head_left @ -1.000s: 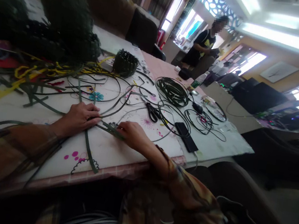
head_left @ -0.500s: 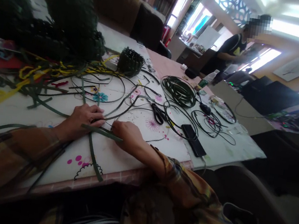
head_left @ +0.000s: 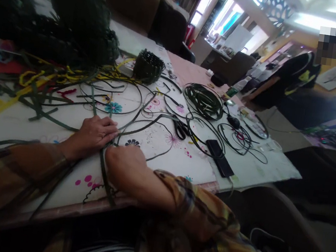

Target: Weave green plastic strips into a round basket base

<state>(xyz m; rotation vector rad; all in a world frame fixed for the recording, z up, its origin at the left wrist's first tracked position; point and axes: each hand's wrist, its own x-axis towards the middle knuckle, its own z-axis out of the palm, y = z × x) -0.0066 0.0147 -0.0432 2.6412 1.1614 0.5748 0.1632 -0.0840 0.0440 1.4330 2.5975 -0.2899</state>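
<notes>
My left hand presses down with its fingers together on crossing dark green strips at the front of the table. One strip runs from under it toward the front edge, and another leads off to the left. Close against it on the right is my right hand, bent over with its knuckles up. Its fingertips are hidden, so what it holds cannot be made out. Thin strips loop away behind both hands across the flowered tablecloth.
Black scissors, a phone and coiled green strips lie to the right. A woven basket stands behind, near a large dark green pile at left. A person leans at the table's far right.
My right hand has moved left and closer to me, beside my left hand; the short strip across it no longer shows. The person in the background has come nearer the table.
</notes>
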